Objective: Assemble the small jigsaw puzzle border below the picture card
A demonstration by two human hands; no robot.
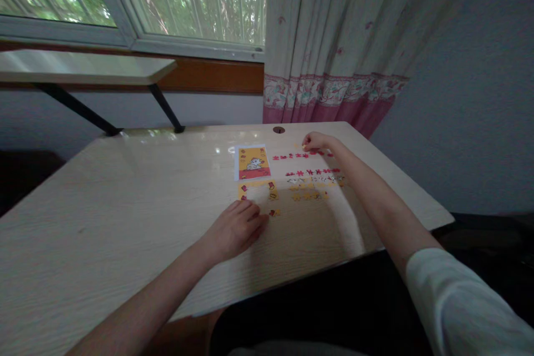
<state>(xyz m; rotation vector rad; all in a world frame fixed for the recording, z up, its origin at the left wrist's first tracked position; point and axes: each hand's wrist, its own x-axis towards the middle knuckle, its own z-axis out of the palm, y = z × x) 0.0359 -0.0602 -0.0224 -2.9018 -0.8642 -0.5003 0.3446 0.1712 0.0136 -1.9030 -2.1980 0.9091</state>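
My left hand (242, 228) lies on the table, its fingers loosely bent at the lower edge of a partly joined jigsaw border (272, 190) in yellow; its fingertips partly cover the pieces there. Just right of it is a loose yellow and red piece (273, 213). Farther off, my right hand (317, 141) is pinched on a small yellow puzzle piece (304, 147), above a row of red pieces (287, 156). A picture card (252, 162) with a white animal on yellow and red lies behind the border.
More rows of loose pieces lie right of the border: red (312, 172), white (297, 181) and yellow (307, 196). A raised shelf (87, 67) on black legs stands at the back left of the table (125, 200). Near the back edge is a round cable hole (279, 130). A curtain (325, 67) hangs behind.
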